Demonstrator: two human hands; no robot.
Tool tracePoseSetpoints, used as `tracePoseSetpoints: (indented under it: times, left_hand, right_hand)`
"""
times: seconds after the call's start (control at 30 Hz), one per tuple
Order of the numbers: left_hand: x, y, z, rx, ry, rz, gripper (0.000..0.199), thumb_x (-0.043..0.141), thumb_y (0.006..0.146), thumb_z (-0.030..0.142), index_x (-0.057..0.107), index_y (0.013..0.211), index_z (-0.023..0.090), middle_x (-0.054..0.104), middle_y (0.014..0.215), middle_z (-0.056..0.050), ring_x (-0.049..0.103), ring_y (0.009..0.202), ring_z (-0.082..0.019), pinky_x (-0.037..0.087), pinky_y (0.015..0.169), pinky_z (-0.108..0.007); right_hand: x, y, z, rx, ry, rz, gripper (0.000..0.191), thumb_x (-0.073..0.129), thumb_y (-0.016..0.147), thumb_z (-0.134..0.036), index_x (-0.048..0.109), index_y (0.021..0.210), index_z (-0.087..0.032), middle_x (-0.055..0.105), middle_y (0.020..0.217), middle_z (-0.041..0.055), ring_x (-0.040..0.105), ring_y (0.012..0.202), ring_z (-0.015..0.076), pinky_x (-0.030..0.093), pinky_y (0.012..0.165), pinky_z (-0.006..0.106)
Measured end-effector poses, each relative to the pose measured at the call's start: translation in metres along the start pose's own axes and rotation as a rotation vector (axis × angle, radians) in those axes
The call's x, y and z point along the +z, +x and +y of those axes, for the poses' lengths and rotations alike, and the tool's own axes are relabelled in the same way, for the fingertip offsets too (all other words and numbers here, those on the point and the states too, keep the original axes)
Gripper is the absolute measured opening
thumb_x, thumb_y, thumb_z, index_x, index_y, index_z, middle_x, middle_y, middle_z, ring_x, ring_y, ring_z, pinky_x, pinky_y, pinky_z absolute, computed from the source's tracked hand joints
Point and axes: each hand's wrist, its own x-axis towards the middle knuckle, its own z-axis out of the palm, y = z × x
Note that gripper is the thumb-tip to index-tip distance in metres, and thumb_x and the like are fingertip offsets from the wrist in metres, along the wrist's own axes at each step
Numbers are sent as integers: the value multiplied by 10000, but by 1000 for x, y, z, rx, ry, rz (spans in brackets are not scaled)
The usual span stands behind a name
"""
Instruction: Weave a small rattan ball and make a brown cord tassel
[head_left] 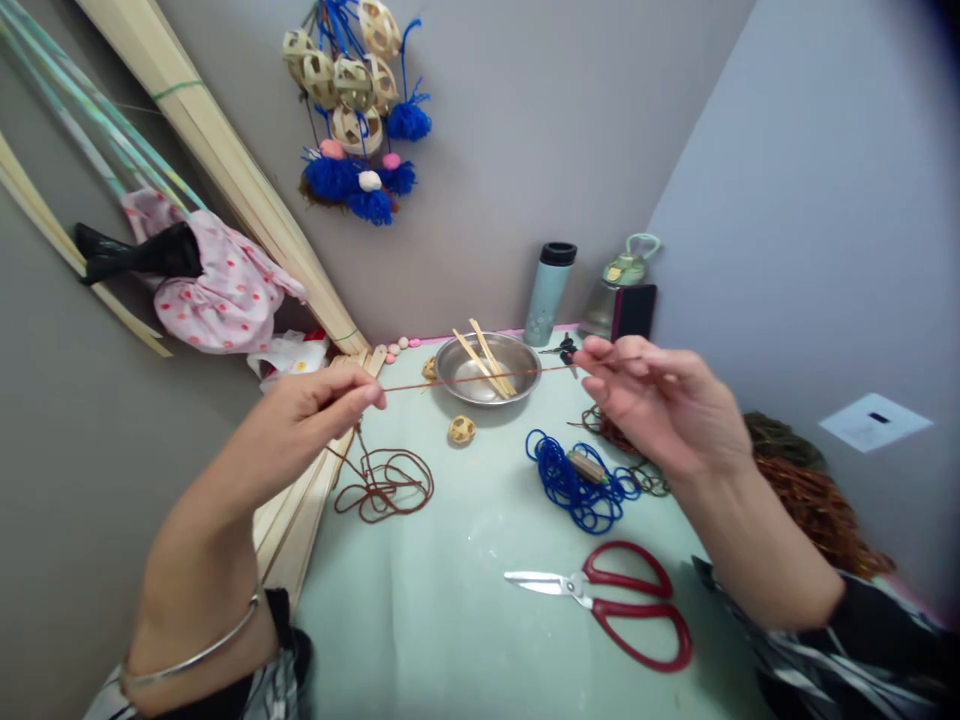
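Observation:
A thin reddish-brown cord [480, 378] is stretched nearly level between my two hands above the table. My left hand [322, 410] pinches one end of the span, and the slack hangs into a loose brown coil on the table below it. On the other side, my right hand [660, 400] holds the cord between thumb and fingertips. Under the span sit a metal bowl [529, 385] with bamboo strips [484, 360] in it and a small woven ball [461, 430]. A blue cord bundle [577, 485] lies left of my right wrist.
Red-handled scissors [585, 585] lie at the front of the pale green table [435, 600]. A blue tumbler [551, 290] and a clear bottle stand by the wall. Long bamboo strips [217, 170] lean at left. Brown yarn [817, 510] is heaped at right. Woven balls with blue tassels [352, 110] hang above.

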Motion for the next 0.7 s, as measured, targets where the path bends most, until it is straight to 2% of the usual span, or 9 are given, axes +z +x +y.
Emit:
tracePoseSetpoints:
  times: [0.07,0.17,0.23,0.33,0.4,0.47,0.57,0.63,0.7]
  left_hand:
    - [12,7,1,8,-75,-38,303,541,958,470,698,933,212,629,816,-12,545,735,-147,426,645,-271]
    - [29,16,4,22,-227,22,303,519,986,410,674,1145,204,688,976,-43,617,855,-156,491,745,-273]
    - [37,19,6,52,-307,60,302,554,977,347,640,1228,201,697,1138,-71,651,944,-163,513,805,-275]
    - [44,20,8,109,-412,135,306,574,972,290,613,1265,209,646,1318,-96,684,1031,-182,543,846,-286]
    - [50,21,10,138,-492,169,310,576,974,281,597,1277,219,617,1375,-103,693,1080,-203,564,872,-306]
    - [58,22,13,150,-594,171,318,603,961,272,585,1274,222,636,1358,-103,700,1099,-214,580,901,-326]
    - [74,24,22,129,-751,140,260,655,936,268,621,1186,203,749,1119,-74,726,1038,-201,594,903,-326]
    - [86,25,28,97,-811,100,194,682,921,293,660,1086,194,778,973,-53,750,911,-185,608,846,-315]
    - [96,25,32,77,-843,71,161,700,907,307,689,1028,201,785,932,-43,750,838,-173,607,813,-308]
  right_hand:
    - [-3,-3,-9,-40,15,43,318,427,921,-315,286,650,-226,521,788,44,616,833,194,509,625,303]
    - [0,-11,-20,9,206,-10,385,537,909,-355,297,638,-226,277,653,-31,315,496,98,295,397,209]
    - [4,-16,-25,63,336,-80,337,657,860,-374,434,660,-220,288,659,-48,161,475,72,190,352,182]
    - [8,-17,-25,150,403,-115,141,758,804,-288,642,818,-207,467,709,-51,118,455,33,171,324,139]
    - [12,-16,-19,211,399,-93,146,774,793,-219,705,921,-202,579,758,-46,173,419,4,216,312,106]
    - [19,-14,-9,272,415,-75,229,805,770,-193,735,988,-194,661,816,-26,366,436,-8,350,365,74]
    - [33,-16,10,363,435,-111,279,865,723,-208,758,979,-180,731,857,13,631,614,46,524,528,99]
    - [42,-19,20,382,425,-136,234,874,726,-252,766,918,-170,746,818,30,681,647,82,549,549,132]
    - [48,-23,25,352,395,-137,196,860,752,-289,763,870,-166,744,781,38,693,649,104,553,555,159]
